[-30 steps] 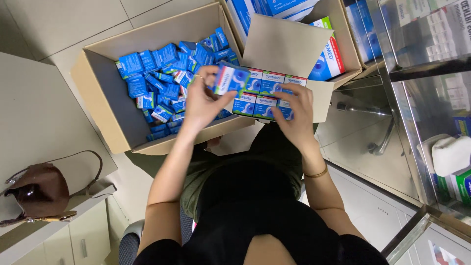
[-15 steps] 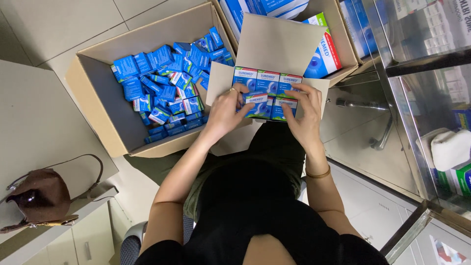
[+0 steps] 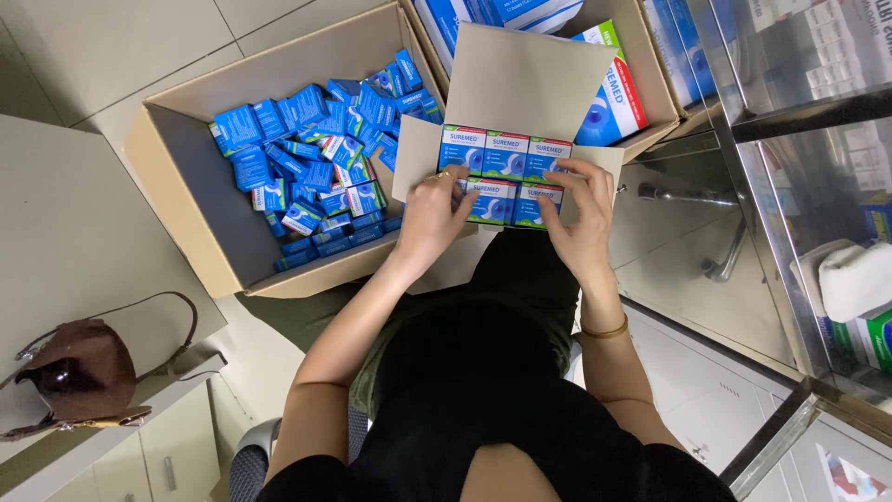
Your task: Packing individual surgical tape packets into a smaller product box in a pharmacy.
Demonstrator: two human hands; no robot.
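From where I watch, both hands are down on a small cardboard carton (image 3: 520,84) that sits on the lap, its flap standing open behind. The left hand (image 3: 432,214) lies with fingers spread across the left end of the near row of small blue-and-white boxes (image 3: 506,177), and the right hand (image 3: 581,218) does the same at the right end — fingers loosely curled, pressing the boxes together rather than lifting any one of them.

I count three boxes standing in the far row and at least two showing in the near row between the hands; whether a third hides under the left fingers I cannot tell. So I judge two rows of this layer about filled, and the rest of the carton's floor hidden by the hands.

A good deal is left: the large open carton (image 3: 186,195) on the floor to the left holds a loose heap of the same blue boxes (image 3: 321,158), lying every way. Another carton (image 3: 650,74) beyond holds bigger blue packs. A brown handbag (image 3: 79,372) rests on the desk (image 3: 65,232) at far left.
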